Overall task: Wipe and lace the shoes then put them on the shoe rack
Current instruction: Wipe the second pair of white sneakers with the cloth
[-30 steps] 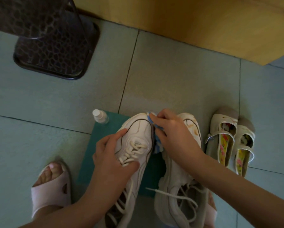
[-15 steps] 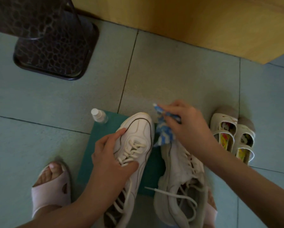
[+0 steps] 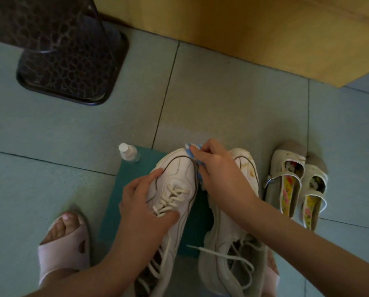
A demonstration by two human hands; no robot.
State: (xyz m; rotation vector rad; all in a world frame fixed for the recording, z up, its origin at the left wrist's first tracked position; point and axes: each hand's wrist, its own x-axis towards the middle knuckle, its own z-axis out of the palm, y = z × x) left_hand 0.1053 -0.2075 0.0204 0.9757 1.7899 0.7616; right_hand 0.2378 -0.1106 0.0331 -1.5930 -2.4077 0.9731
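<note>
A white sneaker (image 3: 177,170) lies toe-forward on a green mat (image 3: 136,181). My left hand (image 3: 145,202) grips it across the laces, thumb on its right side. My right hand (image 3: 220,174) pinches a blue-and-white cloth (image 3: 193,147) and presses it against the right side of that sneaker's toe. A second white sneaker (image 3: 245,168), with brown stains on its toe and loose laces, lies to the right, partly hidden under my right forearm.
A small clear bottle with a white cap (image 3: 127,152) stands at the mat's far left corner. A pair of small cream strap shoes (image 3: 294,183) sits at the right. A dark patterned stand (image 3: 70,67) is far left, a yellow wooden panel (image 3: 264,33) behind. My foot in a pink slipper (image 3: 65,239) is near left.
My right hand had lifted the cloth up and to the right; it is now back down against the toe of the held sneaker. My left hand kept its grip.
</note>
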